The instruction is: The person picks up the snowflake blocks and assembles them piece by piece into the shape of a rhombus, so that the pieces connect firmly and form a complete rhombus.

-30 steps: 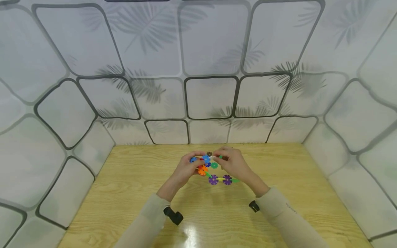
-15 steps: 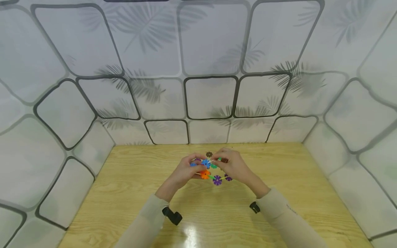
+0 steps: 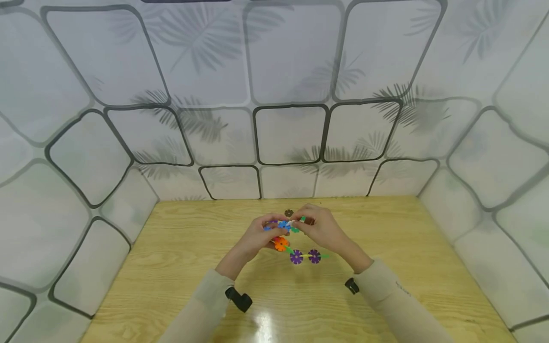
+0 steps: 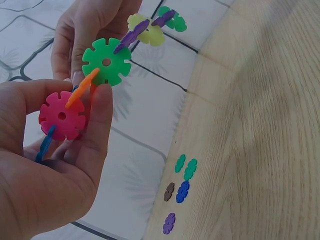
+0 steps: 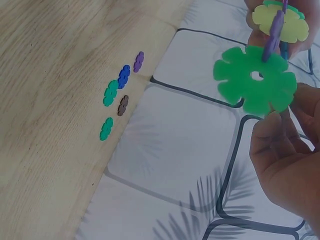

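My left hand point(image 3: 252, 238) grips a chain of slotted plastic snowflake discs, fingers curled around it. A blue disc point(image 3: 284, 226) and an orange disc point(image 3: 281, 244) show at its fingers, and two purple discs point(image 3: 296, 257) hang off toward me. In the left wrist view a pink disc point(image 4: 62, 116) sits between finger and thumb, joined through an orange one to a green disc point(image 4: 106, 62). My right hand point(image 3: 319, 229) pinches a small white disc point(image 3: 289, 223) beside the blue one. The green disc point(image 5: 255, 80) partly covers its fingertips in the right wrist view.
Several loose discs lie on the wooden table near its far edge: brown point(image 5: 123, 105), blue point(image 5: 124, 77), purple point(image 5: 139, 62) and teal point(image 5: 106, 129). A patterned white wall point(image 3: 291, 138) rises behind the table point(image 3: 193, 247) and along both sides.
The blue disc sits slightly lower than a second ago. The hanging purple end of the chain swung up, then dropped lower. Both hands stay close together, the right one still pinching.
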Action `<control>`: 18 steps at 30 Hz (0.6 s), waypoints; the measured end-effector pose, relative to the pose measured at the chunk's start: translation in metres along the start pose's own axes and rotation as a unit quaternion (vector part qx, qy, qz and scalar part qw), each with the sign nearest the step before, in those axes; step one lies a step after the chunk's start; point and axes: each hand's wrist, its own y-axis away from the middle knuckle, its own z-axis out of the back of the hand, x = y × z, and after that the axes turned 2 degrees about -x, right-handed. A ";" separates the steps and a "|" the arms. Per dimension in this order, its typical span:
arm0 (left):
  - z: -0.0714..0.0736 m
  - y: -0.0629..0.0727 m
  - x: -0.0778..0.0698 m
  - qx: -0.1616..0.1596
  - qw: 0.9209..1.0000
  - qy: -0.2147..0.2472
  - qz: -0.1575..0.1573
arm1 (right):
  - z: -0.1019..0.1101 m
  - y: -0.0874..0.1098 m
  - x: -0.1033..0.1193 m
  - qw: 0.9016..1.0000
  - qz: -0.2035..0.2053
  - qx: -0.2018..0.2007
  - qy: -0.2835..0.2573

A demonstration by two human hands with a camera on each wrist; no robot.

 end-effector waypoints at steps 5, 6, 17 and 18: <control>0.001 -0.001 0.002 -0.003 1.000 -0.004 -0.007 | 0.000 0.001 0.001 1.000 0.000 0.003 -0.003; 0.001 -0.001 0.002 -0.004 1.000 -0.008 -0.011 | 0.000 0.001 0.001 1.000 0.000 0.004 -0.005; 0.003 0.000 0.002 -0.012 0.999 -0.025 -0.041 | 0.008 0.003 -0.001 1.000 -0.010 0.010 -0.027; 0.003 0.000 0.002 -0.014 0.999 -0.025 -0.041 | 0.009 0.003 -0.002 0.999 -0.012 0.009 -0.029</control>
